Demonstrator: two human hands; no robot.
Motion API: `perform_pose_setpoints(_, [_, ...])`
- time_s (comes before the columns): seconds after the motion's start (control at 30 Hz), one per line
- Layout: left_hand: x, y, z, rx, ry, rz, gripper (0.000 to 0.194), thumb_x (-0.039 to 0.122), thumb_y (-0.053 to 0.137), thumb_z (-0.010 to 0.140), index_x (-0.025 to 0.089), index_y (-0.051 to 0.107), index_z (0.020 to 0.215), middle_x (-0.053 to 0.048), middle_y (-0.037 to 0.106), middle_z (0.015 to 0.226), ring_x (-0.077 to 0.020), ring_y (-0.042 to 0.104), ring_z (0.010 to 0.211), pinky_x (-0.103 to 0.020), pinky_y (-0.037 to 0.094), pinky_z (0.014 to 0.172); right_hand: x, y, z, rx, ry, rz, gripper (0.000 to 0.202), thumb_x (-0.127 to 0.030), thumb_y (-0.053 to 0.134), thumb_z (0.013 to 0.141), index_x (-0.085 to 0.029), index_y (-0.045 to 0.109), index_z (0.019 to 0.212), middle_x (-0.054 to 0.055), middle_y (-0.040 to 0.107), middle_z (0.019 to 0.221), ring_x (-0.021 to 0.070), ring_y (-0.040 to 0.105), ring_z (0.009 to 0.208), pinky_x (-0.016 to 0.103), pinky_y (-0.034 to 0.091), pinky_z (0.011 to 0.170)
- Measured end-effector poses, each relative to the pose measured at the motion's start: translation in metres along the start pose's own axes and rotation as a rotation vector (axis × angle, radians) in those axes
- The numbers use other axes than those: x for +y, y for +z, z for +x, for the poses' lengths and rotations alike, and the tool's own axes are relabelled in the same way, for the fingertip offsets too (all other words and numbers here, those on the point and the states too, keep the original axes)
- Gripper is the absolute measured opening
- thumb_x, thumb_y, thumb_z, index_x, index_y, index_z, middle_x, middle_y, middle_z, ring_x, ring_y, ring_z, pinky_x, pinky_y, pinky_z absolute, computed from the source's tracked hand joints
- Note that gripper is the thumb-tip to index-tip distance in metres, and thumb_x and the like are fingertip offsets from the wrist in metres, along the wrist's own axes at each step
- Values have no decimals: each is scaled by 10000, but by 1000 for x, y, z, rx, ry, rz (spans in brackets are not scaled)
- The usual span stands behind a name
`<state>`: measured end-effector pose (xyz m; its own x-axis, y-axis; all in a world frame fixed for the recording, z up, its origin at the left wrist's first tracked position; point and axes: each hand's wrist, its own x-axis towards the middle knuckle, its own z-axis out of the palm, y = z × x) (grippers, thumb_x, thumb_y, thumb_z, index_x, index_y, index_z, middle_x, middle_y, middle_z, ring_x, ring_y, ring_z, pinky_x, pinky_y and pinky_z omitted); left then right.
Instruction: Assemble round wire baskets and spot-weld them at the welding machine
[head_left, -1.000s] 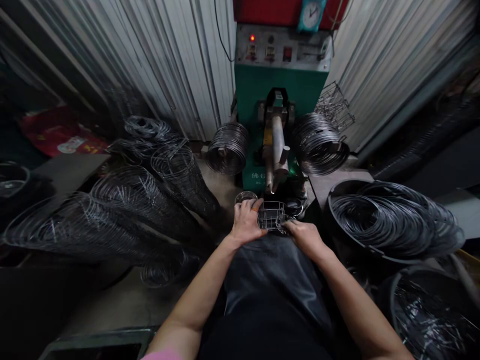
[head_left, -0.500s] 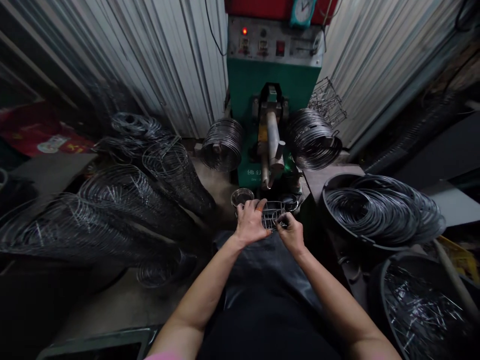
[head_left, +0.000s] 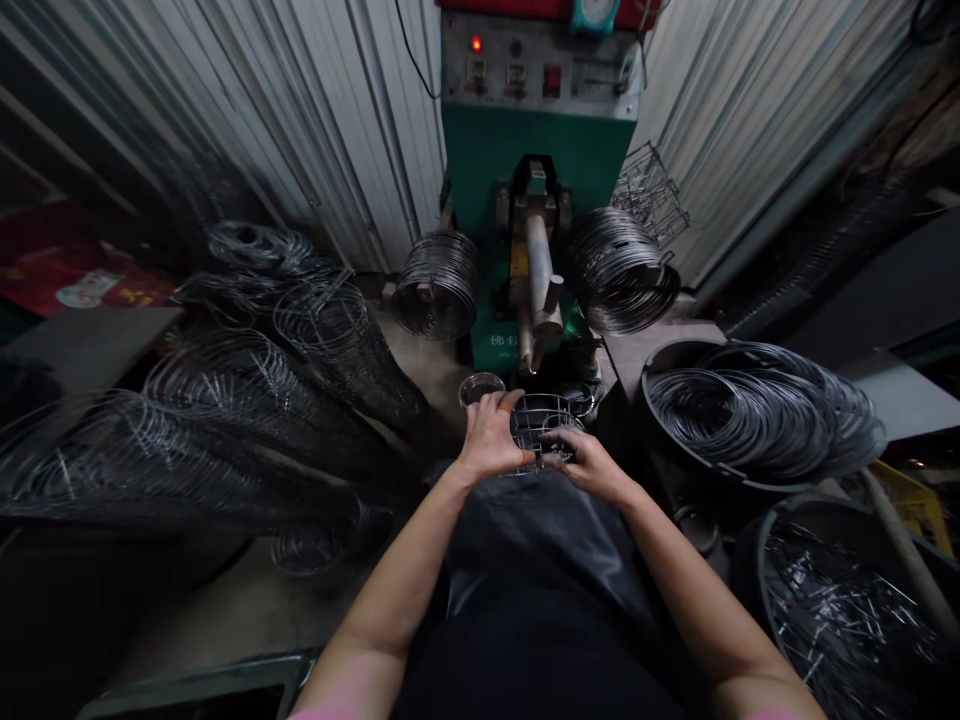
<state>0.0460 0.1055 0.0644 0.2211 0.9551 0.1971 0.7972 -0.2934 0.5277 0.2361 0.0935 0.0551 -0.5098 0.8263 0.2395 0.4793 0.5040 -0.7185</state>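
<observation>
A small round wire basket (head_left: 531,420) of thin metal rods is held in front of my dark apron, below the welding machine's arm. My left hand (head_left: 489,438) grips its left side, thumb below and fingers over the top, with orange bands on a finger and the thumb. My right hand (head_left: 589,464) is at its right side, blackened fingers and thumb closed about the near wires. The fingers partly hide the basket. Just above the hands is the machine's metal arm (head_left: 538,265), its tip apart from the basket.
The green machine (head_left: 480,150) has a lit red lamp. Wire coils (head_left: 436,285) flank its arm. Tall stacks of wire rings (head_left: 217,385) stand at left. At right are a tub (head_left: 651,400) of wire rings and a bin (head_left: 757,590) of short metal rods.
My right hand has turned from a pinch at the basket's right edge to fingers reaching left across it. The basket shows wider between my hands. The view has shifted slightly.
</observation>
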Motion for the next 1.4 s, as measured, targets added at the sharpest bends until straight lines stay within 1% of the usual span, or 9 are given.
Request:
perform_pose_setpoints(0.07, [-3, -2, 3, -2, -11, -23, 867, 320, 757, 471, 213, 409, 1258, -84, 470, 1220, -282, 419, 1143, -405, 322, 981, -1, -4, 3, -39, -36, -65, 271, -198, 609, 757, -178, 603, 1027, 83, 640, 966, 201, 599, 903, 320, 476, 784])
perform_pose_setpoints(0.17, [-6, -3, 6, -10, -24, -49, 878, 328, 768, 458, 233, 413, 1255, -78, 464, 1219, -286, 423, 1144, -414, 326, 989, 1, -3, 8, -48, -52, -129, 221, -130, 576, 767, -175, 615, 980, 73, 642, 910, 189, 605, 851, 305, 483, 747])
perform_pose_setpoints(0.3, [-12, -3, 12, -25, -31, -79, 889, 336, 774, 456, 216, 414, 1259, -79, 478, 1201, -277, 436, 1135, -406, 334, 993, 5, 0, 16, -20, -75, -121, 189, -94, 550, 776, -176, 636, 923, 59, 644, 862, 169, 615, 804, 276, 487, 709])
perform_pose_setpoints(0.47, [-23, -1, 24, -23, -17, -96, 894, 341, 772, 459, 213, 405, 1264, -85, 476, 1215, -280, 433, 1151, -413, 340, 994, 11, 3, 25, 13, -91, -148, 255, -39, 533, 747, -178, 644, 930, 57, 642, 857, 168, 621, 797, 269, 494, 701])
perform_pose_setpoints(0.67, [-35, 0, 43, -23, -9, -94, 901, 336, 774, 448, 229, 407, 1264, -78, 469, 1225, -285, 428, 1166, -417, 339, 1001, 22, 5, 43, 18, -94, -178, 301, -14, 529, 729, -198, 641, 939, 46, 644, 871, 160, 619, 816, 266, 495, 722])
perform_pose_setpoints(0.87, [-42, 0, 65, -31, -46, -100, 879, 354, 775, 455, 232, 428, 1254, -68, 506, 1164, -287, 476, 1099, -419, 373, 962, 27, -1, 64, 49, -86, -219, 251, -26, 537, 732, -183, 644, 896, 54, 649, 858, 172, 624, 809, 281, 496, 722])
perform_pose_setpoints(1.0, [-40, 1, 68, -52, -46, -127, 873, 397, 781, 452, 228, 448, 1241, -70, 530, 1127, -288, 493, 1077, -414, 390, 940, 25, 1, 64, 110, -65, -186, 222, -55, 533, 763, -203, 640, 889, 53, 658, 910, 177, 627, 862, 290, 497, 755])
perform_pose_setpoints(1.23, [-37, 3, 80, 21, -103, -62, 856, 356, 762, 483, 218, 432, 1261, -90, 521, 1158, -299, 484, 1102, -434, 389, 927, 29, 5, 72, 198, 46, -245, 276, -32, 527, 731, -217, 644, 900, 55, 658, 940, 191, 627, 879, 301, 493, 775])
perform_pose_setpoints(1.4, [-40, 7, 88, 30, -111, -127, 880, 449, 777, 472, 215, 446, 1253, -88, 530, 1163, -285, 504, 1084, -401, 402, 923, 25, 7, 67, 430, 151, -73, 222, -216, 601, 749, -207, 610, 971, 77, 630, 1007, 212, 596, 922, 354, 473, 825])
